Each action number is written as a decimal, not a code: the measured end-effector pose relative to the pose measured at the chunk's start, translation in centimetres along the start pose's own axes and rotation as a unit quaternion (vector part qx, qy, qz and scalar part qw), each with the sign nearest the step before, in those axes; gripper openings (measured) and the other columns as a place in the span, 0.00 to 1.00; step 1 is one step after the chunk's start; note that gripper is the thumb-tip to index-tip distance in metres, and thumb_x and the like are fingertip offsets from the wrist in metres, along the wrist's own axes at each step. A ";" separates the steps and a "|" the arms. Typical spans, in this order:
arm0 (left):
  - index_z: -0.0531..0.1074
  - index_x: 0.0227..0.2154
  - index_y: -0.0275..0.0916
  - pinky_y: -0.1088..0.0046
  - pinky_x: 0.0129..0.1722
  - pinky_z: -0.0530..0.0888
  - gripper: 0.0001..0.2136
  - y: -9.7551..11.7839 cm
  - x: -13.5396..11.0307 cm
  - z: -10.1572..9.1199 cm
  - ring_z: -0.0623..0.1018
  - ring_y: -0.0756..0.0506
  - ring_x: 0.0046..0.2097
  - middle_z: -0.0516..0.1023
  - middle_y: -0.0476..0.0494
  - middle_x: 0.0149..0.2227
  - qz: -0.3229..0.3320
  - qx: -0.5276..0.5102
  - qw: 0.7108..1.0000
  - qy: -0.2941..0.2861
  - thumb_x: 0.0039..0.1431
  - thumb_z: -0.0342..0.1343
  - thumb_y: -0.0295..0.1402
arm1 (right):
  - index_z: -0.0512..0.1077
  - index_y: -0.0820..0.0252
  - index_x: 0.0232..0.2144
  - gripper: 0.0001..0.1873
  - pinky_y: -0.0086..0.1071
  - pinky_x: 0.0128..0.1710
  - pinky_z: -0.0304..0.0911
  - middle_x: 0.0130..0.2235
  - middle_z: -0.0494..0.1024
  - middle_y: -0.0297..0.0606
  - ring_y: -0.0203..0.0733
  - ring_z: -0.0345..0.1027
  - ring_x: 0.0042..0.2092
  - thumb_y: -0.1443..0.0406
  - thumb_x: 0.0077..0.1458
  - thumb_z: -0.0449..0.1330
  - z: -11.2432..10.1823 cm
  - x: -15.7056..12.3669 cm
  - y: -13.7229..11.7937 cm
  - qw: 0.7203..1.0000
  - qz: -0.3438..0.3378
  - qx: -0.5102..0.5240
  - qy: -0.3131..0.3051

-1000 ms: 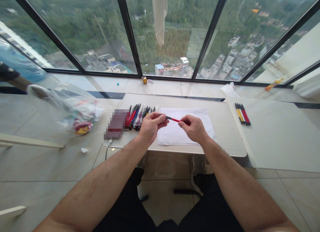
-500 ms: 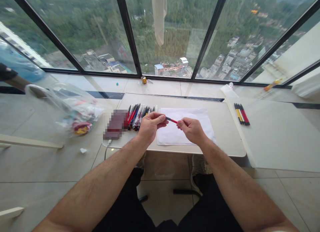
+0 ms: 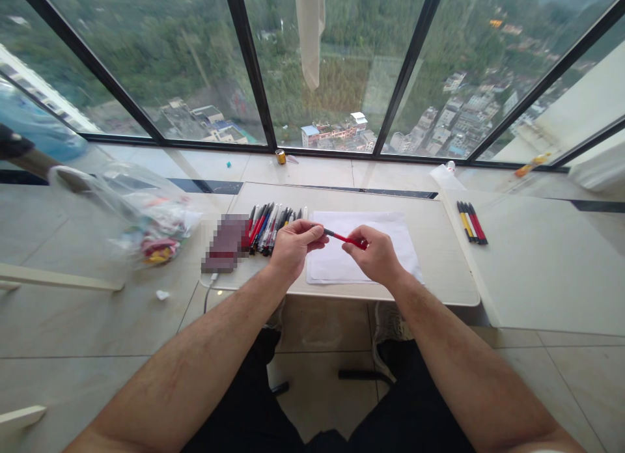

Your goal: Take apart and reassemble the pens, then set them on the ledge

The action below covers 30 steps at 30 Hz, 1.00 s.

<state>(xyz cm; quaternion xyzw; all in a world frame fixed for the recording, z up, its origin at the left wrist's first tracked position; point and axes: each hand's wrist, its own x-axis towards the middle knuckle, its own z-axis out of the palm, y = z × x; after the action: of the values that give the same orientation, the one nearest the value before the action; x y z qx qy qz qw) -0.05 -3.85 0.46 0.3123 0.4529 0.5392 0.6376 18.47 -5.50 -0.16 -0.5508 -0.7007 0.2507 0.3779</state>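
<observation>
Both my hands hold a red pen [image 3: 344, 237] with a black end just above a white sheet of paper [image 3: 390, 235] on a small pale table [image 3: 439, 271]. My left hand [image 3: 294, 247] pinches the black end with closed fingers. My right hand [image 3: 375, 254] grips the red barrel, fingers curled round it. A row of several pens [image 3: 268, 224] in black, red, blue and white lies on the table just left of my left hand.
A blurred dark red object [image 3: 225, 243] lies left of the pen row. Three pens, yellow, black and red [image 3: 471, 222], lie on the ledge to the right. A clear plastic bag [image 3: 146, 219] with colourful contents sits at left. A large window [image 3: 336, 69] stands ahead.
My right hand slid along the pen towards my left hand, then back out, showing more red barrel again. My left hand has stayed put.
</observation>
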 end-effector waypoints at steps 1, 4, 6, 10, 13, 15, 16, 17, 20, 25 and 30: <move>0.74 0.26 0.34 0.73 0.28 0.73 0.13 0.0 0.0 0.0 0.79 0.47 0.27 0.77 0.46 0.23 0.001 0.000 1.000 -0.001 0.39 0.70 0.33 | 0.74 0.59 0.28 0.08 0.30 0.30 0.56 0.25 0.74 0.32 0.35 0.63 0.28 0.60 0.54 0.61 0.0 0.0 0.0 1.000 -0.002 -0.008 -0.005; 0.74 0.26 0.34 0.73 0.28 0.73 0.13 -0.1 0.1 -0.1 0.79 0.47 0.26 0.77 0.46 0.22 0.002 0.001 1.000 -0.002 0.39 0.70 0.33 | 0.75 0.59 0.25 0.15 0.30 0.27 0.53 0.22 0.72 0.32 0.35 0.61 0.25 0.60 0.60 0.54 0.1 0.0 0.1 0.999 0.005 -0.020 -0.050; 0.74 0.26 0.34 0.73 0.28 0.73 0.13 -0.1 0.2 -0.2 0.79 0.47 0.26 0.77 0.46 0.22 0.003 0.001 1.000 -0.002 0.39 0.70 0.33 | 0.75 0.58 0.27 0.14 0.30 0.28 0.55 0.23 0.73 0.32 0.35 0.63 0.26 0.58 0.58 0.56 0.2 -0.1 0.1 0.998 0.007 -0.018 -0.057; 0.74 0.26 0.34 0.74 0.28 0.73 0.13 -0.1 0.2 -0.2 0.78 0.48 0.26 0.77 0.46 0.22 0.004 0.002 1.000 0.003 0.39 0.70 0.33 | 0.74 0.58 0.31 0.07 0.30 0.32 0.58 0.29 0.76 0.33 0.37 0.66 0.30 0.61 0.50 0.65 0.2 -0.1 0.1 1.000 -0.004 -0.010 -0.003; 0.74 0.26 0.34 0.74 0.28 0.73 0.13 0.0 0.1 -0.1 0.78 0.48 0.26 0.77 0.46 0.22 0.004 0.000 1.000 0.004 0.39 0.70 0.33 | 0.74 0.58 0.28 0.08 0.31 0.30 0.56 0.27 0.75 0.34 0.37 0.64 0.29 0.62 0.56 0.58 0.2 -0.2 0.1 0.999 -0.011 -0.037 -0.003; 0.74 0.26 0.34 0.74 0.28 0.73 0.13 0.0 0.2 -0.1 0.78 0.48 0.26 0.77 0.46 0.22 0.003 -0.002 1.000 0.006 0.39 0.70 0.33 | 0.74 0.58 0.27 0.12 0.31 0.29 0.55 0.25 0.74 0.34 0.37 0.63 0.27 0.62 0.60 0.55 0.3 -0.2 0.1 0.998 -0.015 -0.048 -0.022; 0.74 0.26 0.34 0.74 0.28 0.73 0.12 0.0 0.2 -0.2 0.78 0.48 0.26 0.77 0.46 0.22 0.003 -0.002 1.000 0.007 0.39 0.70 0.33 | 0.74 0.58 0.27 0.13 0.31 0.29 0.55 0.25 0.74 0.34 0.37 0.63 0.28 0.61 0.60 0.55 0.3 -0.2 0.1 0.998 -0.017 -0.047 -0.027; 0.74 0.26 0.34 0.74 0.28 0.73 0.12 0.0 0.2 -0.2 0.78 0.48 0.26 0.77 0.46 0.22 0.003 -0.002 1.000 0.008 0.39 0.70 0.33 | 0.74 0.58 0.28 0.11 0.31 0.30 0.56 0.26 0.75 0.34 0.37 0.64 0.28 0.60 0.59 0.57 0.3 -0.3 0.0 0.999 -0.019 -0.044 -0.027; 0.74 0.25 0.34 0.74 0.27 0.73 0.12 -0.1 0.3 -0.2 0.78 0.48 0.26 0.77 0.46 0.22 0.006 -0.001 1.000 0.007 0.39 0.70 0.32 | 0.73 0.58 0.31 0.07 0.31 0.33 0.58 0.29 0.76 0.34 0.37 0.65 0.30 0.61 0.52 0.63 0.4 -0.4 0.0 0.999 -0.020 -0.035 0.001; 0.74 0.25 0.34 0.74 0.27 0.72 0.12 -0.2 0.2 -0.2 0.78 0.48 0.26 0.77 0.46 0.22 0.005 0.003 1.000 0.004 0.40 0.70 0.33 | 0.72 0.57 0.28 0.06 0.31 0.31 0.55 0.26 0.73 0.32 0.37 0.62 0.29 0.63 0.56 0.58 0.5 -0.4 -0.1 0.997 -0.017 -0.069 -0.009; 0.73 0.24 0.34 0.74 0.27 0.71 0.12 0.0 0.0 0.0 0.77 0.49 0.25 0.77 0.46 0.21 0.010 0.006 1.000 0.009 0.39 0.70 0.33 | 0.74 0.58 0.28 0.10 0.30 0.30 0.52 0.25 0.72 0.32 0.36 0.61 0.28 0.63 0.58 0.56 0.4 -0.5 -0.4 0.996 -0.021 -0.072 -0.040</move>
<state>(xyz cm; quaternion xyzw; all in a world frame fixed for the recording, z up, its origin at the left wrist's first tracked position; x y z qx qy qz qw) -0.06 -3.86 0.41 0.3160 0.4588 0.5453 0.6264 17.93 -6.06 -0.19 -0.5510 -0.7431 0.2137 0.3139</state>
